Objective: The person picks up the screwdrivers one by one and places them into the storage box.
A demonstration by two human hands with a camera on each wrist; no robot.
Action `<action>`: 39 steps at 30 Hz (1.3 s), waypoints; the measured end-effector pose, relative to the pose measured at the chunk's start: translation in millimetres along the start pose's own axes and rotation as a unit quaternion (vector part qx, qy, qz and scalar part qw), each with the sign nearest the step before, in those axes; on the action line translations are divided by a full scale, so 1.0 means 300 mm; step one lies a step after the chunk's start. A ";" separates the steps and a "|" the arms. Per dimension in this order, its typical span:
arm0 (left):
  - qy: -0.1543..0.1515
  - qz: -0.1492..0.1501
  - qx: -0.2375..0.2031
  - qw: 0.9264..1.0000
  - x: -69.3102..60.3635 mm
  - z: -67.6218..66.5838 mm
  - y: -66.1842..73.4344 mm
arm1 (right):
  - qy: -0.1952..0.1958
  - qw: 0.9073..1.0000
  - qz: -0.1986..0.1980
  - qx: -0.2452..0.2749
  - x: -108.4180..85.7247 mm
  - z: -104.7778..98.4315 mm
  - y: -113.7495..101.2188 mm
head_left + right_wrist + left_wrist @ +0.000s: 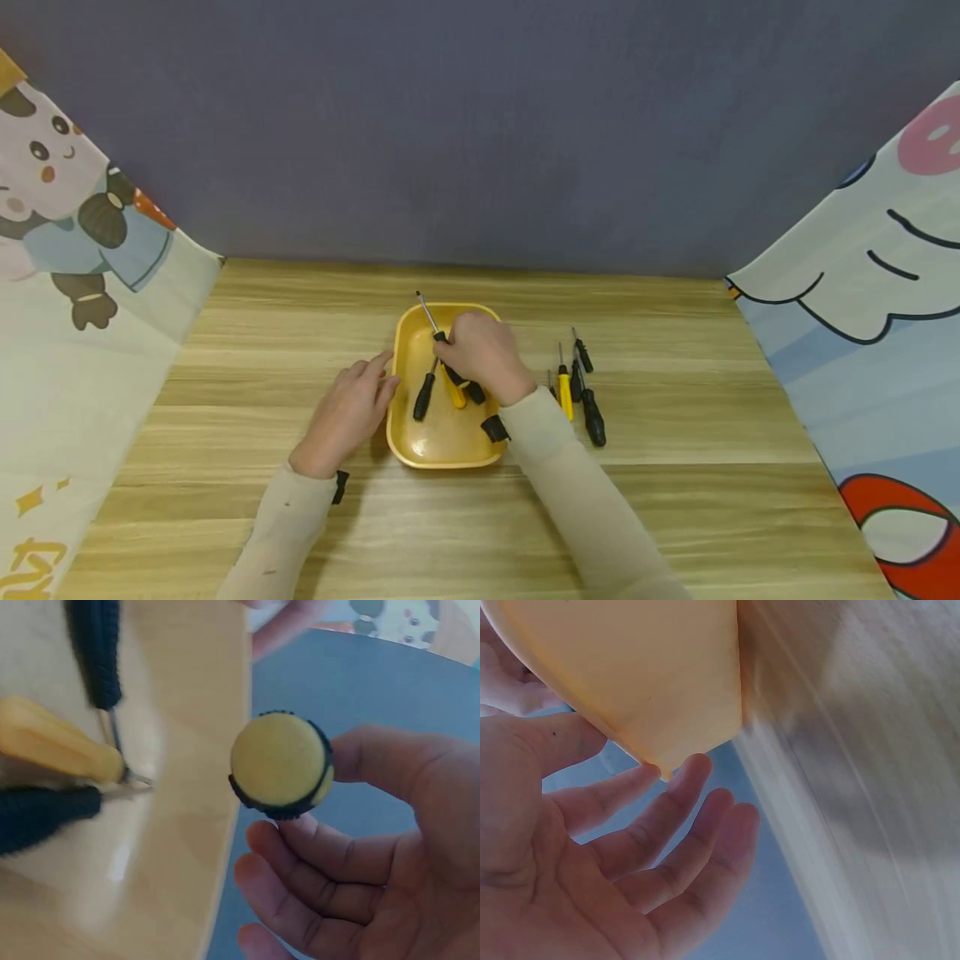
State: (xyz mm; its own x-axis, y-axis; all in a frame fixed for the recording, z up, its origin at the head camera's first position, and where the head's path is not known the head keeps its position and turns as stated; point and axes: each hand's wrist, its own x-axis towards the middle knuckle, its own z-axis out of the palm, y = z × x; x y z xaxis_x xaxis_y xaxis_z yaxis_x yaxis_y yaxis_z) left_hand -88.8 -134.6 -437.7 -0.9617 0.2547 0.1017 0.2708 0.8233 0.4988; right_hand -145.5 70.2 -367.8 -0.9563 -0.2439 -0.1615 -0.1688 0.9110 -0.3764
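Right hand (482,346) angled over the yellow tray (450,463), thumb and fingers pinching a black-and-yellow screwdriver (279,757) above other screwdrivers (424,397) lying inside! Left hand (351,404), fingers loosely spread, touches the tray's left rim.

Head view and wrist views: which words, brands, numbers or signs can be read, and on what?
None can be read.
Left wall: gold marks, possibly lettering at the picture's edge, unreadable.
Tray: no writing visible.
Screwdrivers: any markings too small or blurred to read.
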 end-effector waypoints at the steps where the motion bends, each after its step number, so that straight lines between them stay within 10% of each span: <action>1: 0.000 0.000 0.000 1.000 0.001 0.000 0.000 | -0.012 1.000 0.007 0.002 0.006 0.009 -0.004; 13: 0.001 0.002 0.004 1.000 0.011 -0.002 0.007 | -0.082 0.995 0.048 -0.042 0.058 0.122 0.001; 26: 0.002 -0.001 0.003 1.000 0.011 -0.005 0.008 | -0.071 0.995 0.058 -0.049 0.046 0.112 0.008; 39: -0.007 -0.011 -0.002 1.000 -0.002 -0.011 0.006 | 0.003 0.997 -0.070 0.010 -0.061 0.028 0.048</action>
State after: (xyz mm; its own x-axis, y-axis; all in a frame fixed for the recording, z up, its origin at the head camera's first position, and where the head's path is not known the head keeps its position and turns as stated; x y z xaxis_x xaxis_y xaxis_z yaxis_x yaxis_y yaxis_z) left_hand -87.8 -134.9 -433.9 -0.9665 0.2443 0.0789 0.2501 0.8263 0.5047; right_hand -128.4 85.0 -377.9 -0.9248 -0.3669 -0.1003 -0.2966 0.8607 -0.4137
